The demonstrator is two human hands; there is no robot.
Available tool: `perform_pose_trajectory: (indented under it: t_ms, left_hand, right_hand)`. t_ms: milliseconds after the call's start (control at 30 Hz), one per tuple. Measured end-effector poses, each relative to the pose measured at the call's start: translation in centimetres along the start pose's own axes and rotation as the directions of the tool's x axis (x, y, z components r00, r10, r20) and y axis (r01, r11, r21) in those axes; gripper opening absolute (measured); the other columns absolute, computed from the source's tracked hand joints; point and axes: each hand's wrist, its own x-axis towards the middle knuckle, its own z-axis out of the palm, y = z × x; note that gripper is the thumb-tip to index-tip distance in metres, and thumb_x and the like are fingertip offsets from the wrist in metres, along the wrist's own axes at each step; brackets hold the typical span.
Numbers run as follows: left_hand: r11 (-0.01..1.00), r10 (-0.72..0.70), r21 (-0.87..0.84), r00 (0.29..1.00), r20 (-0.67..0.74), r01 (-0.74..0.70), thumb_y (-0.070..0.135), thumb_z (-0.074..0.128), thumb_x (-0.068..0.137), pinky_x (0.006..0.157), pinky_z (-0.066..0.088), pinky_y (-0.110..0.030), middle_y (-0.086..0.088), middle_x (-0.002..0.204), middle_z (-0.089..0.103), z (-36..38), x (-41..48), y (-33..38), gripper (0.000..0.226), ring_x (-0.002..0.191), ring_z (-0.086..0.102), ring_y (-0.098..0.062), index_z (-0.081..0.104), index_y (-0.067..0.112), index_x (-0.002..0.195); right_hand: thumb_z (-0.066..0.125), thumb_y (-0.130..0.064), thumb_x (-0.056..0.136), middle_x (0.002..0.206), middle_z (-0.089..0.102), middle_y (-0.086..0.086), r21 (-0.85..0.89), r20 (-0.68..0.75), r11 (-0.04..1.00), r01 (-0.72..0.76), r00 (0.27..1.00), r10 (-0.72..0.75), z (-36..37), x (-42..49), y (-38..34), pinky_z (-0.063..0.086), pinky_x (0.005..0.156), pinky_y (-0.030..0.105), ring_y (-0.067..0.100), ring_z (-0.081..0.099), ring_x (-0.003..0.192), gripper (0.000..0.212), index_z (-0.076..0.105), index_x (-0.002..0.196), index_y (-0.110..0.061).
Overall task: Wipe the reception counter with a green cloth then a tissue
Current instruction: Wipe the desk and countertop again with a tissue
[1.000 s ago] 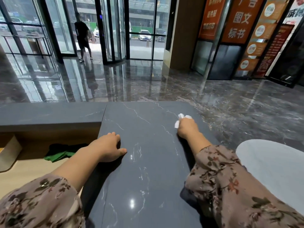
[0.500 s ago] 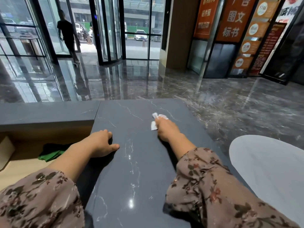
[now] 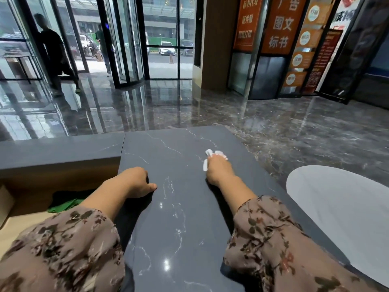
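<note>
Desk: a dark grey stone top with pale veins (image 3: 179, 218), running away from the person. Its near end is cut off by the bottom of the view and partly covered by both sleeves.
Right hand: stretched out (image 3: 219, 171) to the far right part of the desk, with the back of the hand toward the camera.
Right fingers: bent down (image 3: 217, 159) over the tissue, pressing it to the stone. The tips are hidden by the knuckles and the paper, so how tightly they close cannot be told.
Tissue: white and crumpled (image 3: 210, 153), on the desk under the right hand. Only the bits ahead of and left of the fingers show.
Left hand: rests on the desk (image 3: 136, 182) near its left edge, well apart from the right hand.
Left fingers: curled close together (image 3: 140, 172), tips tucked under and out of sight. The thumb lies out flat on the stone, and the hand grips nothing that shows.
Green cloth: lies on the lower wooden ledge (image 3: 25, 218) left of the desk, in shadow (image 3: 65, 206). The left forearm covers part of it. The dark patch above it may be cloth or shadow.
Sleeves: brown floral fabric, left (image 3: 63, 249) and right (image 3: 273, 239), blurred and cut off at the bottom.
White surface: pale and rounded (image 3: 336, 207), right of the desk and cut off by the right edge. What it is cannot be told.
Lobby: a glossy marble floor (image 3: 294, 133) and a glass revolving door (image 3: 126, 39). A dark, blurred figure (image 3: 52, 49) stands at the far left.
</note>
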Motion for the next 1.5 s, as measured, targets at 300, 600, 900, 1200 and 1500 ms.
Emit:
perform_pose_trajectory:
  t_ms: [300, 600, 900, 1200, 1500]
  left_hand:
    - [0.997, 0.07, -0.022, 0.995, -0.074, -0.072, 0.043, 0.042, 0.097, 0.106, 0.039, -0.042, -0.012, 0.132, 0.041, 1.3, -1.5, -0.6, 0.05, 0.123, 0.042, -0.027, 0.044, 0.007, 0.132]
    - [0.973, 0.232, 0.012, 0.97, -0.069, -0.232, 0.048, 0.038, 0.097, 0.106, 0.035, -0.04, -0.008, 0.126, 0.042, 2.5, -5.0, 0.2, 0.048, 0.121, 0.042, -0.025, 0.045, 0.011, 0.127]
    - [0.951, 0.308, 0.04, 0.951, -0.034, -0.306, 0.062, 0.043, 0.09, 0.115, 0.027, -0.039, -0.007, 0.151, 0.032, 2.4, -8.4, 0.6, 0.075, 0.14, 0.031, -0.023, 0.031, 0.015, 0.147]
    - [0.95, 0.305, 0.058, 0.952, 0.033, -0.307, 0.064, 0.055, 0.083, 0.112, 0.032, -0.04, -0.007, 0.148, 0.038, 2.5, -10.0, 0.1, 0.078, 0.137, 0.035, -0.024, 0.039, 0.016, 0.142]
    - [0.95, 0.313, -0.007, 0.947, 0.067, -0.314, 0.059, 0.06, 0.083, 0.112, 0.03, -0.033, -0.006, 0.153, 0.032, 2.7, -9.8, 0.2, 0.085, 0.139, 0.034, -0.024, 0.031, 0.014, 0.148]
  right_hand:
    - [0.043, 0.002, 0.085, 0.133, 0.039, 0.009, 0.063, 0.178, 0.963, 0.261, 0.947, -0.269, 1.0, -7.1, -8.8, 0.04, 0.084, 0.036, 0.031, 0.046, 0.119, 0.041, 0.048, 0.124, -0.009]
    - [0.047, 0.005, 0.081, 0.139, 0.04, 0.017, -0.125, 0.149, 0.987, -0.102, 0.981, 0.121, -6.1, -6.7, 7.8, 0.041, 0.094, 0.034, 0.027, 0.04, 0.131, 0.028, 0.053, 0.093, -0.019]
    - [0.044, -0.008, 0.086, 0.129, 0.046, 0.017, 0.014, 0.004, 0.997, -0.075, 0.997, 0.075, -1.8, -9.1, 0.6, 0.041, 0.1, 0.032, 0.031, 0.042, 0.127, 0.045, 0.048, 0.131, -0.013]
    - [0.045, -0.008, 0.093, 0.152, 0.029, 0.007, 0.039, 0.163, 0.977, 0.208, 0.964, -0.211, -0.4, -14.0, -6.8, 0.034, 0.104, 0.035, 0.028, 0.033, 0.137, 0.059, 0.028, 0.147, -0.023]
    - [0.044, 0.007, 0.084, 0.15, 0.032, 0.012, -0.082, 0.087, 0.98, -0.179, 0.979, 0.186, -7.5, -13.5, 7.0, 0.034, 0.101, 0.03, 0.027, 0.037, 0.135, 0.049, 0.052, 0.128, -0.013]
